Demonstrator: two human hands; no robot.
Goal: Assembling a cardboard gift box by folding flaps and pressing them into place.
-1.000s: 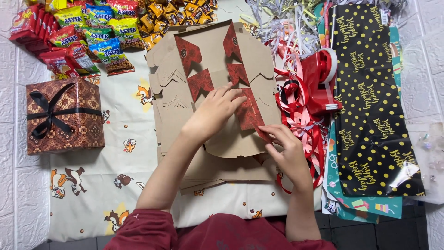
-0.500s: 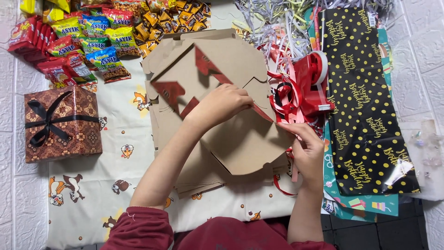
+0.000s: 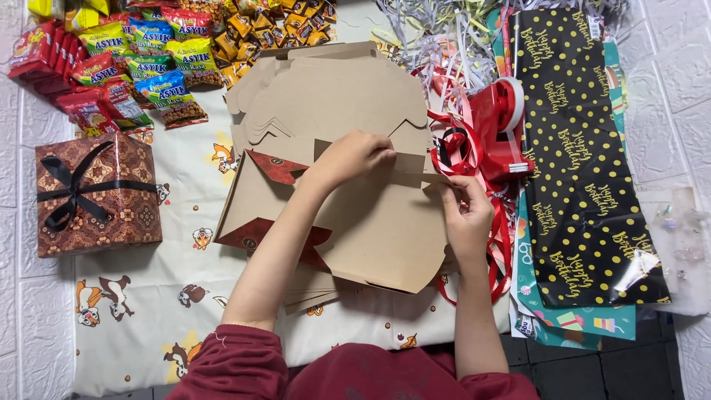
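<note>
Since flipped, cardboard sheet (image 3: 378, 230) shows brown | both hands pinch edge

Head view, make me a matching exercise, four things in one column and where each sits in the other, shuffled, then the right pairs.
Things:
1. gift box with black ribbon
2. snack packets
3. black dotted gift wrap
4. flat cardboard box blank

Places:
A. top left corner of the cloth
B. under both hands, in the middle
C. far right, lying lengthwise
D. left edge, below the snacks

Pairs: 1-D, 2-A, 3-C, 4-B. The left hand and right hand both grip the blank's upper edge.
</note>
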